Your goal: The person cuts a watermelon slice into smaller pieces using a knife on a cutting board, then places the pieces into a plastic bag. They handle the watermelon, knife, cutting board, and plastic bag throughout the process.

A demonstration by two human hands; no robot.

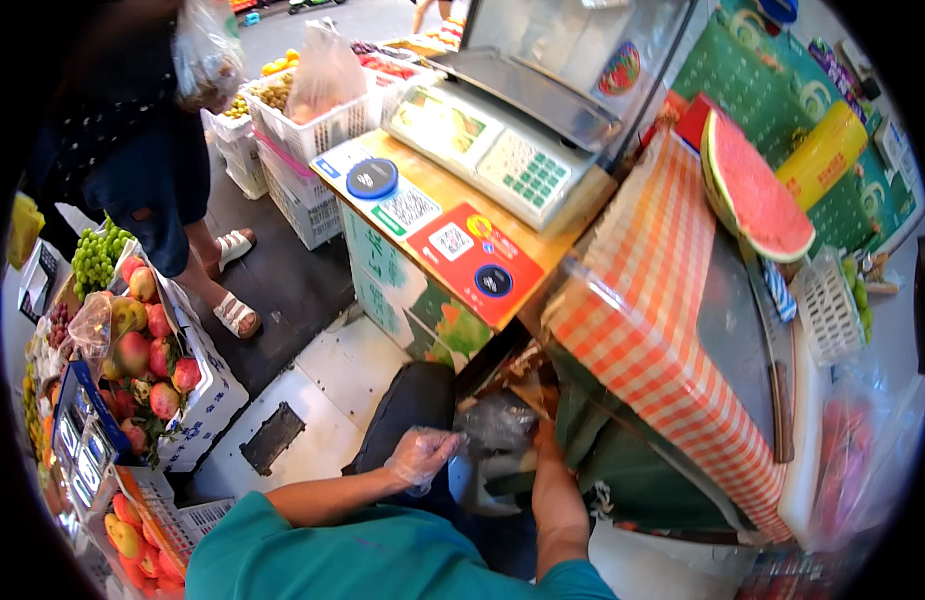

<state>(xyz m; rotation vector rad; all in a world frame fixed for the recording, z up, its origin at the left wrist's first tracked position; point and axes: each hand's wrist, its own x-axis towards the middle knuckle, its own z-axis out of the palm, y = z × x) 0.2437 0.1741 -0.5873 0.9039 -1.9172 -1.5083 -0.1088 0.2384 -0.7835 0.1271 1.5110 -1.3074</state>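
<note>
Left grip (422, 458), sheathed in a clear plastic glove: fingers drawn together beside a thin translucent bag (497, 422); could not tell whether the fingertips pinched its film. Right grip (545, 432), bare as far as visible: set low on the bag's far side, fingers partly hidden and blurred; could not tell whether it was clenched or grasping anything.

Bag location: between the two grips, in front of the dark recess where the wooden-topped counter (560, 248) met the counter under the checked cloth (632, 270).

Handling, judged: thin film called for a light pinch at one edge, with the other grip steadying the opposite side. A hard pull risked a tear, and the loose glove likely dulled the feel, so a look at the fingertips was worth more than touch. Cramped recess: wrist best kept clear of its edges.

Surroundings: cut watermelon (757, 195) stood at the rear of the checked counter; long knife (779, 400) lay well apart from both grips. Keeping elbows off that side seemed prudent.
</note>
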